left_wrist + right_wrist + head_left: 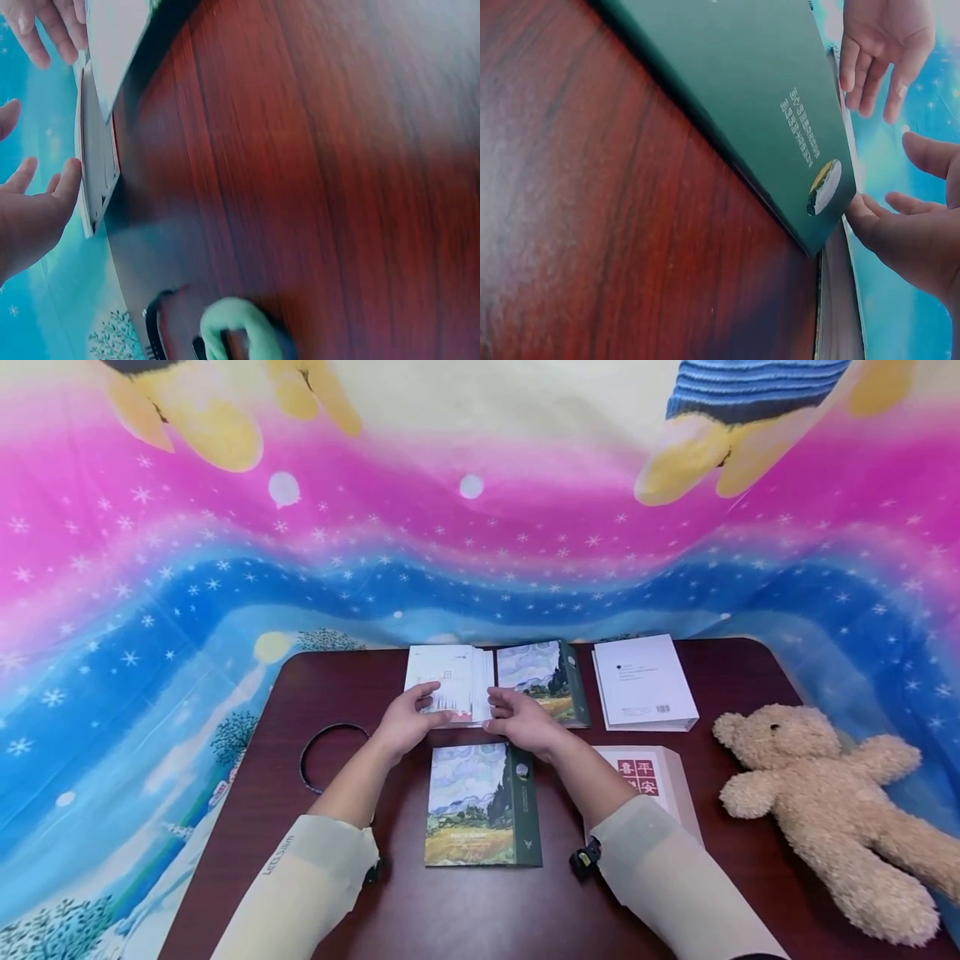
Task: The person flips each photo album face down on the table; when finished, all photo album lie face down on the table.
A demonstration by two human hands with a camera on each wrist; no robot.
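At the table's back, a white book (450,664) with a small drawing on its cover lies between my hands. My left hand (405,722) is at its left front corner, fingers loosely bent. On the other side, my right hand (523,722) has its fingertips by the book's right edge; whether they touch is unclear. Closer to me lies a photo album (471,810) with a painted landscape cover. The right wrist view shows its green spine (757,97) in front of the hands. Neither hand grips anything.
A second landscape album (532,672) and a white book (647,681) lie along the back. A box (678,785) with red printed characters is partly behind my right forearm. A teddy bear (817,802) lies at right, a black hoop (302,758) at left. The left wrist view shows a green soft loop (232,311).
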